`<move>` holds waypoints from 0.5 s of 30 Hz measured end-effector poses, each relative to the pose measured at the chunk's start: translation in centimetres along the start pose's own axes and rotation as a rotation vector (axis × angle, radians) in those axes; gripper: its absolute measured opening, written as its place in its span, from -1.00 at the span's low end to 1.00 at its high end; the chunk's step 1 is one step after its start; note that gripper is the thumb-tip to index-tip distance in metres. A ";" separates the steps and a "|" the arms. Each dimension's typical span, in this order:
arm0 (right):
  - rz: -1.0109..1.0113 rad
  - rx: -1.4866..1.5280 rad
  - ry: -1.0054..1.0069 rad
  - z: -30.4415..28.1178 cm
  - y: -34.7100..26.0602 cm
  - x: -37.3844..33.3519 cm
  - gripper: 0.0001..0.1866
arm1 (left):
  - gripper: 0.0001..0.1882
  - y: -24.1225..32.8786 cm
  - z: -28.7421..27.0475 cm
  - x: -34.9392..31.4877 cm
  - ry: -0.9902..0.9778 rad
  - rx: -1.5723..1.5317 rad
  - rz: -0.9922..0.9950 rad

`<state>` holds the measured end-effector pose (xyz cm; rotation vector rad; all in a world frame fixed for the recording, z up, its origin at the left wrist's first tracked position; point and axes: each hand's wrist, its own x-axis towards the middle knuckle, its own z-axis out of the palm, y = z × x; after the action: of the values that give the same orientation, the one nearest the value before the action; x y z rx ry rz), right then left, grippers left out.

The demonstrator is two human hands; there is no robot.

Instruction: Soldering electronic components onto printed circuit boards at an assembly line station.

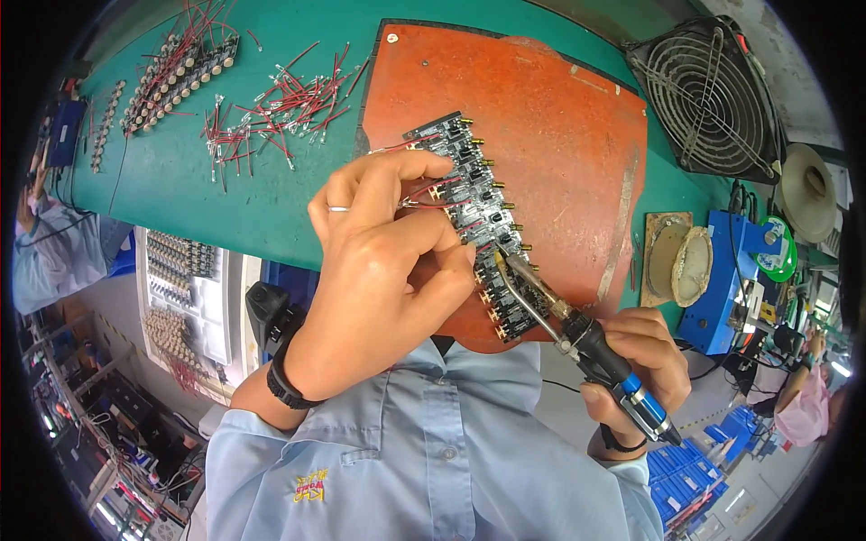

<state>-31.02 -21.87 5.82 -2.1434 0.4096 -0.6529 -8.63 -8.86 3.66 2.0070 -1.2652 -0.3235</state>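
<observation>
A strip of joined black circuit boards point(478, 194) with brass-coloured barrels along its right edge lies on the orange-red mat point(559, 153). Several red-and-black wires stick out from its left side. My left hand point(379, 261) reaches over that side, its thumb and index finger pinched at the board's edge on a thin red wire point(483, 246), mostly hidden by the fingertips. In my right hand point(645, 361) is a soldering iron point(595, 347) with a blue band and a thin metal guide tube alongside. Its tip meets or nearly meets the board close to my left fingertips.
Loose red-and-black wires point(289, 108) lie piled on the green table point(298, 194). Finished-looking wired boards point(180, 77) stand at the far left. To the right are a black fan point(708, 99), a round sponge tray point(677, 261) and a blue soldering station point(722, 288). Trays of parts point(189, 307) stand left.
</observation>
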 end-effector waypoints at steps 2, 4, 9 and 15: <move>-0.001 -0.002 -0.005 0.0 0.0 0.1 -0.56 | -0.89 0.0 0.0 0.0 0.000 0.004 -0.001; 0.003 -0.001 -0.009 0.1 -0.1 0.2 -0.57 | -0.89 0.0 0.0 0.0 0.001 0.004 -0.001; 0.019 -0.012 -0.023 0.0 -0.6 0.5 -0.57 | -0.90 0.0 0.1 0.0 0.000 0.004 0.000; 0.011 -0.068 -0.083 -0.5 -1.2 0.9 -0.57 | -0.90 0.0 0.1 0.0 0.001 0.006 0.001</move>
<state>-30.48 -21.93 7.27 -2.2224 0.4036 -0.5488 -8.68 -8.90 3.61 2.0116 -1.2678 -0.3186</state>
